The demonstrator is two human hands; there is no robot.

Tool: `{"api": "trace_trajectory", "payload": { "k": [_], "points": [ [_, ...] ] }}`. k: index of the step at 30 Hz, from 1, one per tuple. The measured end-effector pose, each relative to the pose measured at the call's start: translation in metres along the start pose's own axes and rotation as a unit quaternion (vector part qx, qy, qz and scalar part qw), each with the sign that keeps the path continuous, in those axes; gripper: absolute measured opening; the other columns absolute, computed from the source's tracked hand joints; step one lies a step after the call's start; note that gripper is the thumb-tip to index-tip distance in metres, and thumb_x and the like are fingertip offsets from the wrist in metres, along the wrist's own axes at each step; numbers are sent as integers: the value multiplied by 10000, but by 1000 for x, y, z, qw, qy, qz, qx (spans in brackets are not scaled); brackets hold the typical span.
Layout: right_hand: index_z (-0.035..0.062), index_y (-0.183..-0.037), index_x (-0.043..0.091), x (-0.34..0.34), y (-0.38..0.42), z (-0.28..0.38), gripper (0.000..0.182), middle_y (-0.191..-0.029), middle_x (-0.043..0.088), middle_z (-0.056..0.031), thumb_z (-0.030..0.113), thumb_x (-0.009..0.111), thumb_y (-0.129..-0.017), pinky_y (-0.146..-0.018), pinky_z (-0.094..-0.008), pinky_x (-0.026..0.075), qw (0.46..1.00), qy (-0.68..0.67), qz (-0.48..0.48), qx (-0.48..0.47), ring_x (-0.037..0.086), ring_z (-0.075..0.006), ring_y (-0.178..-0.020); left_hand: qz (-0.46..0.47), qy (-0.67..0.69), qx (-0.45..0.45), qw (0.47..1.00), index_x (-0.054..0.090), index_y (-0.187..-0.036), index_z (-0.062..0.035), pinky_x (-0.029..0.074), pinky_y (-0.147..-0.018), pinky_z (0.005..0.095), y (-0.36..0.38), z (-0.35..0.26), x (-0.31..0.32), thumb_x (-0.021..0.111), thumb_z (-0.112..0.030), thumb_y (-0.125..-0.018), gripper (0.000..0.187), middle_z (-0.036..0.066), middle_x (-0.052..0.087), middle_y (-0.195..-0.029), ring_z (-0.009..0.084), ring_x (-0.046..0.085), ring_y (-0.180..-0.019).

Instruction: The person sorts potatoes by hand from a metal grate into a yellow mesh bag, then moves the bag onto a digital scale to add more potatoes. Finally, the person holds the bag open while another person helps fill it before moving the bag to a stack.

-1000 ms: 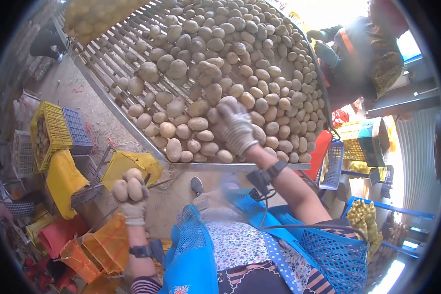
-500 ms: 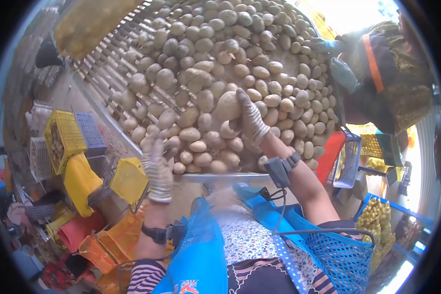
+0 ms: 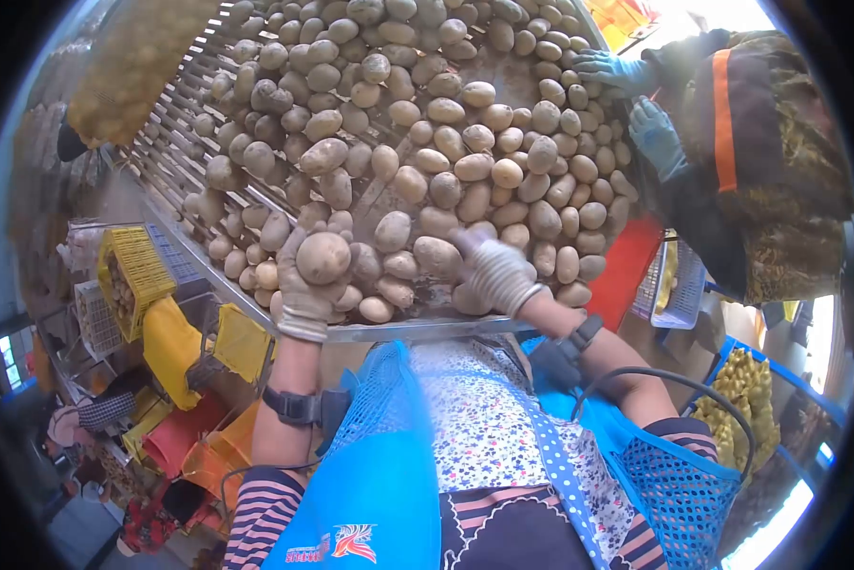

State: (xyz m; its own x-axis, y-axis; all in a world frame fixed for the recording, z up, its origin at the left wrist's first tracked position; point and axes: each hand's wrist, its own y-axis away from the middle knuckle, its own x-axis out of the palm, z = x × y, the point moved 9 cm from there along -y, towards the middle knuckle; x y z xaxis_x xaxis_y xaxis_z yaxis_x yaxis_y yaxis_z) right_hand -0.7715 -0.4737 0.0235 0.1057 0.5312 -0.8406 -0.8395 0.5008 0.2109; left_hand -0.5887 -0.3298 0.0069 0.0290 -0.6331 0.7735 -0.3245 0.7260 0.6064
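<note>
A round potato point(image 3: 322, 258) rests in my left hand point(image 3: 305, 290), which wears a striped glove and has its fingers curled around behind it. My right hand point(image 3: 499, 274), gloved too, reaches down among the potatoes close to the front edge. Its fingers are smeared by motion and partly hidden, so I cannot see whether they grip anything. An oval potato point(image 3: 436, 257) lies right beside these fingertips. Many dusty potatoes point(image 3: 474, 167) cover the slatted sorting table point(image 3: 166, 133) beyond both hands.
A metal rim point(image 3: 398, 331) edges the table in front of me. At the right, a co-worker's blue-gloved hand point(image 3: 657, 138) is by the potatoes. Yellow crates point(image 3: 140, 275) stand at left, a red sheet point(image 3: 626, 261) at right. A net sack point(image 3: 142, 71) hangs upper left.
My right hand held a large potato and is now lower, without that potato clearly in it. My left hand, blurred before, now has a potato. The co-worker's hands have come further into view.
</note>
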Motion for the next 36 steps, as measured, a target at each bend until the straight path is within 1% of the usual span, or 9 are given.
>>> {"api": "trace_trajectory", "payload": {
  "k": [6,8,9,17,20,24,29,31,36],
  "points": [
    [45,-1196,524,49,-27,12,459,-997,603,-99,190,673,-787,-675,-359,517,989,83,-71,-104,629,-262,-801,-62,-46,-68,995,616,-1021,-65,542,-767,528,29,27,-27,571,-296,-895,268,115,657,-963,326,645,-869],
    [39,-1162,561,137,-59,-42,402,-914,591,-44,247,680,-840,-577,-263,480,904,-405,135,23,595,-132,-738,-98,-88,-32,991,597,-1086,-70,543,-765,544,40,30,-26,558,-249,-892,267,129,659,-999,334,648,-895],
    [54,-1097,607,60,-42,-1,400,-797,560,24,395,630,-890,-466,-180,389,836,-545,-53,-35,531,-29,-652,-38,-67,-64,995,559,-1188,-75,543,-795,537,41,37,-25,558,-228,-886,338,142,655,-1043,337,643,-939],
    [28,-1133,625,54,-10,123,480,-1020,673,-89,455,484,-965,-800,-309,507,661,-740,109,69,627,-162,-934,111,-196,-142,964,485,-1267,1,561,-823,411,85,36,-20,565,-288,-910,466,150,626,-1100,284,663,-887],
    [79,-964,691,59,-18,151,305,-724,661,-62,353,559,-936,-587,-283,489,901,-425,-71,-47,612,-112,-661,93,-101,-154,978,495,-1259,-3,563,-795,394,114,7,-59,546,-320,-921,466,144,623,-1106,276,657,-880],
    [98,-968,676,102,-1,185,187,-716,633,-60,262,608,-910,-613,-293,485,918,-388,84,-3,571,-149,-618,60,-107,133,984,534,-1217,-12,557,-781,442,153,-78,-167,547,-408,-915,498,155,638,-1073,288,644,-912],
    [117,-1037,670,89,28,114,225,-914,676,-145,268,605,-883,-762,-382,500,961,-268,-55,39,644,-311,-882,1,103,50,993,553,-1230,-96,546,-841,480,147,-163,-310,548,-424,-901,464,130,631,-1144,282,631,-981],
    [114,-1039,667,78,37,85,231,-917,675,-139,264,604,-876,-780,-389,496,955,-279,-89,37,637,-322,-890,-250,57,216,942,553,-1233,-105,530,-855,482,153,-212,-370,592,-409,-865,479,127,637,-1147,293,638,-976],
    [99,-994,666,18,25,65,165,-960,648,-127,156,638,-842,-801,-392,498,985,-15,-166,54,617,-305,-916,-266,-148,326,895,541,-1235,-62,476,-901,398,136,-236,-280,634,-276,-852,449,98,609,-1182,247,586,-1058]
  ]
}}
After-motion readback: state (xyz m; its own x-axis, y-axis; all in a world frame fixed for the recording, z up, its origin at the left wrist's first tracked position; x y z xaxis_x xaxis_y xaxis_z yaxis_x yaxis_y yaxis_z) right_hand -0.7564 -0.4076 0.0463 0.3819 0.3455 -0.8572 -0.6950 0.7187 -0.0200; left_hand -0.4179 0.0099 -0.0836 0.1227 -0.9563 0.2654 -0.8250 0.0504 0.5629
